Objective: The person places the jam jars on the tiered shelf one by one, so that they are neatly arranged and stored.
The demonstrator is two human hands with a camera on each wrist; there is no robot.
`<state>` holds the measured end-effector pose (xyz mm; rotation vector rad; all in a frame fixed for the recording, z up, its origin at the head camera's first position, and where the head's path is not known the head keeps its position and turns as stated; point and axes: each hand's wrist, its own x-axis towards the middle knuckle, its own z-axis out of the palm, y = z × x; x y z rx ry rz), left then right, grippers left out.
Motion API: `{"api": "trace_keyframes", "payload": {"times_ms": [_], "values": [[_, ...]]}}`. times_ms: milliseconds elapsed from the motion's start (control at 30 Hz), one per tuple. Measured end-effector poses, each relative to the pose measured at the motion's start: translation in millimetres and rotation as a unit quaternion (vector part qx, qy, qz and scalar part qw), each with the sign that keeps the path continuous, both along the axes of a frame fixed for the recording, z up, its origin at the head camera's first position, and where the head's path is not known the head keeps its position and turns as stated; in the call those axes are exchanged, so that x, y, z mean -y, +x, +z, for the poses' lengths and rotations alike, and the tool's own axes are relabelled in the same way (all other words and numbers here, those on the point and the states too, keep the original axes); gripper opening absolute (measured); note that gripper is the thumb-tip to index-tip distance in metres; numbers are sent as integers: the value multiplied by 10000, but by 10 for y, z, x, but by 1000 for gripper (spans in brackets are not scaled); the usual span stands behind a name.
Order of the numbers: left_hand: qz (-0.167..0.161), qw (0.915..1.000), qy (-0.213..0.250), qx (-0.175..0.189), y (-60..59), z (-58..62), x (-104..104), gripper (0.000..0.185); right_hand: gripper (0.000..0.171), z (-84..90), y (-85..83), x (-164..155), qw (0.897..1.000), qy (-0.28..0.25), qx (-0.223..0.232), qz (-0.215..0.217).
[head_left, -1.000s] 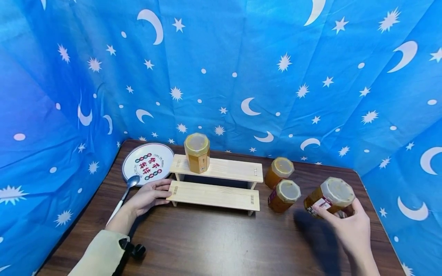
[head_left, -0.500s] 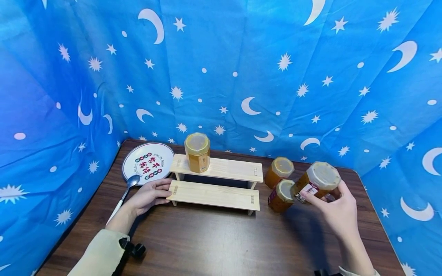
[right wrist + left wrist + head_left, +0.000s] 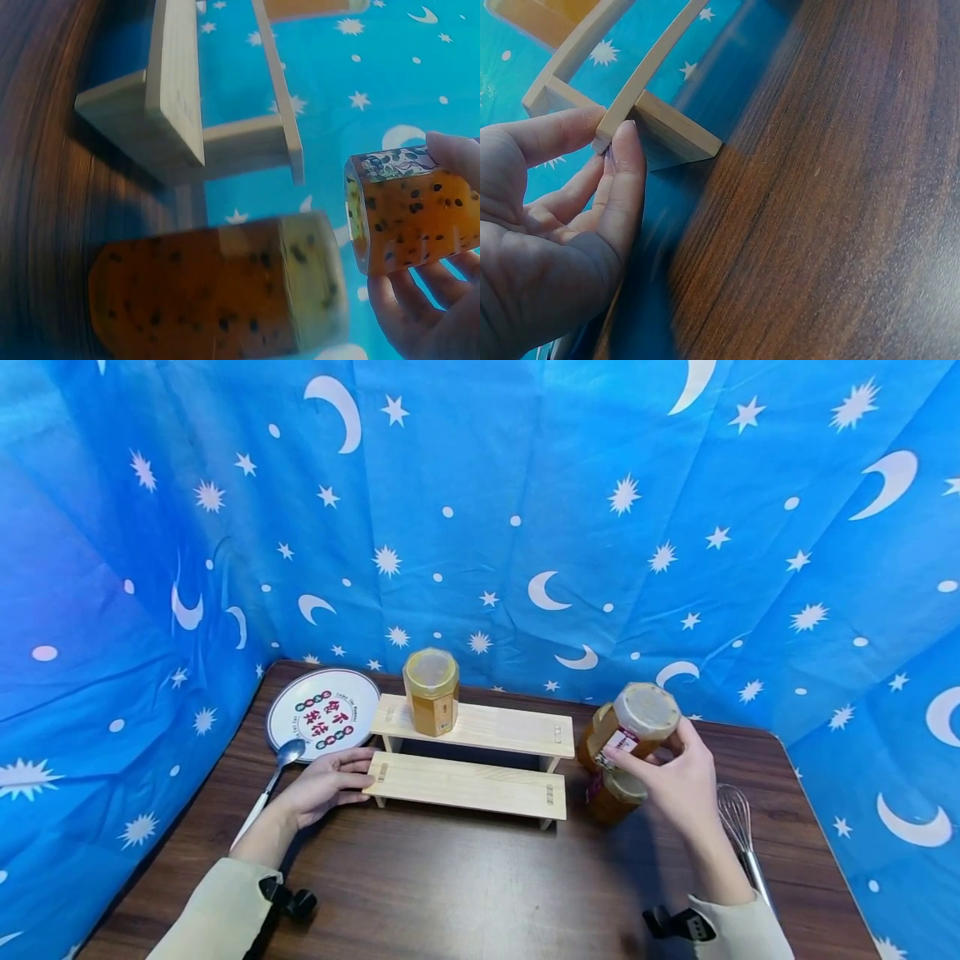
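we grip the raised jar [image 3: 639, 718] in our right hand [image 3: 678, 777], thumb and fingers curled around it, above the table [image 3: 480, 893], beside two standing jars [image 3: 617, 802]. our left hand [image 3: 324, 789] pinches the left end of the lower wooden shelf [image 3: 465, 783]. a honey-coloured jar [image 3: 432, 697] stands on the upper shelf [image 3: 510, 725]; we see a plate [image 3: 285, 717] left, a whisk [image 3: 738, 822] right.

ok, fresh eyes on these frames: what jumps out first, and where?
Most likely the bright blue cloth with white moons and stars, hanging behind and beside the dark table. Next, probably the amber jar in the right hand, held above the table, to the right of the pale wooden shelves. The white plate with red lettering, at the table's far left, also stands out.
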<state>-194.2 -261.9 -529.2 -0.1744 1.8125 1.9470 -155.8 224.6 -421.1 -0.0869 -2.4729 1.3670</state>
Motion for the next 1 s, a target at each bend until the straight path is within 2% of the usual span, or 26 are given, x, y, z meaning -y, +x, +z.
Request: {"api": "trace_keyframes", "payload": {"times_ms": [367,767,1000], "values": [[17,10000,13,1,7,-1,-3,70,78,-80,-223,298,9991,-120,17,403],[35,10000,55,43,4,6,-3,71,80,-101,-391,598,9959,-206,-122,871],[60,9999,52,74,-5,19,-7,72,82,-114,-476,786,9946,-277,-127,996]]}}
